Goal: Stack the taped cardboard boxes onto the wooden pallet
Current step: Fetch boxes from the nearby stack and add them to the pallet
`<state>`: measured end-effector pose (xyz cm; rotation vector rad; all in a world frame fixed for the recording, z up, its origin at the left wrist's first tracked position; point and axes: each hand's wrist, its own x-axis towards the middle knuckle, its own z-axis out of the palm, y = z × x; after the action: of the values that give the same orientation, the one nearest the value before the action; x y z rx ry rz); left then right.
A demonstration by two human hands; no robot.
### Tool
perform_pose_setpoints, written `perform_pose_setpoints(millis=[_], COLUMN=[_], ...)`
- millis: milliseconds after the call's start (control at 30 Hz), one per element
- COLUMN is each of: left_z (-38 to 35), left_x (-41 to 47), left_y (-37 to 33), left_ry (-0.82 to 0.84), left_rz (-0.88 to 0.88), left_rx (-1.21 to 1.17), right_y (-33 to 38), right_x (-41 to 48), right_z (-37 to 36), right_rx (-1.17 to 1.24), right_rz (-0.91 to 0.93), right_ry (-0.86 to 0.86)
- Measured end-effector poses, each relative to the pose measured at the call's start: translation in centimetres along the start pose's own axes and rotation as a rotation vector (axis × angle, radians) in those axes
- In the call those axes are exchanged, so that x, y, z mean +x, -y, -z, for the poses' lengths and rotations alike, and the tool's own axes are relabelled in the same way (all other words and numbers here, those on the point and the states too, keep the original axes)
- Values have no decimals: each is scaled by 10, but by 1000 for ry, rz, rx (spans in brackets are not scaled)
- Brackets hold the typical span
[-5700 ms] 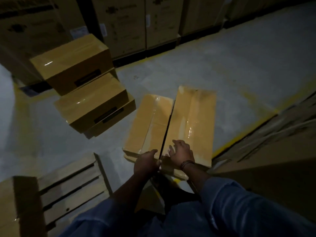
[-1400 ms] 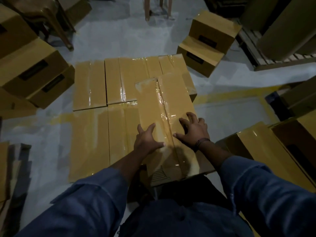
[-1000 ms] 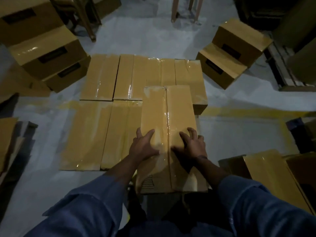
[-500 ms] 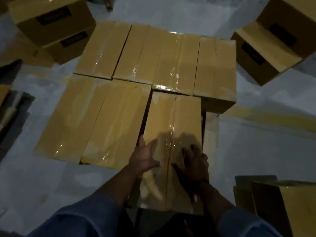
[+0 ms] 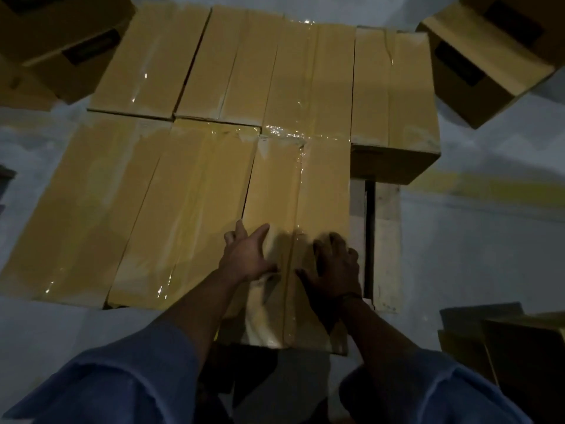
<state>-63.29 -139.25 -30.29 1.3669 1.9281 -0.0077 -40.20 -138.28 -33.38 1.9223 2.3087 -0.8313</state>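
Note:
A long taped cardboard box point(image 5: 318, 191) lies in the near row on the wooden pallet point(image 5: 387, 240), its far end against the back row and its near end hanging over the pallet's front edge. My left hand point(image 5: 247, 255) presses flat on the box's top near its left edge, fingers spread. On the top's right side rests my right hand point(image 5: 334, 264), fingers spread along the edge. Two taped boxes point(image 5: 128, 206) fill the near row to the left. Several more point(image 5: 308, 71) make up the back row.
Bare pallet slats show to the right of the box under my hands. Stacked cardboard boxes stand on the floor at the upper left point(image 5: 61, 41) and upper right point(image 5: 495, 56). Another box point(image 5: 519, 347) sits at the lower right. A yellow line point(image 5: 489, 185) crosses the grey floor.
I picked the box up from the floor elsewhere and carried it to the pallet. Over the last second it came down into the near row beside the other boxes, both hands staying on top.

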Motion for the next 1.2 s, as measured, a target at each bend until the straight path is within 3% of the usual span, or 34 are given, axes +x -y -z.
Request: perform_pose_setpoints(millis=[200, 567, 1200], left_z=[-4, -54, -46], left_x=[12, -52, -54], left_y=[26, 58, 63], left_ry=[126, 223, 165], left_rz=[-43, -187, -294], left_rx=[206, 579, 677], right_y=[-7, -12, -8], right_x=[9, -68, -65], right_z=[-28, -65, -55], right_rx=[3, -232, -293], right_rz=[26, 166, 210], right_ry=[192, 278, 375])
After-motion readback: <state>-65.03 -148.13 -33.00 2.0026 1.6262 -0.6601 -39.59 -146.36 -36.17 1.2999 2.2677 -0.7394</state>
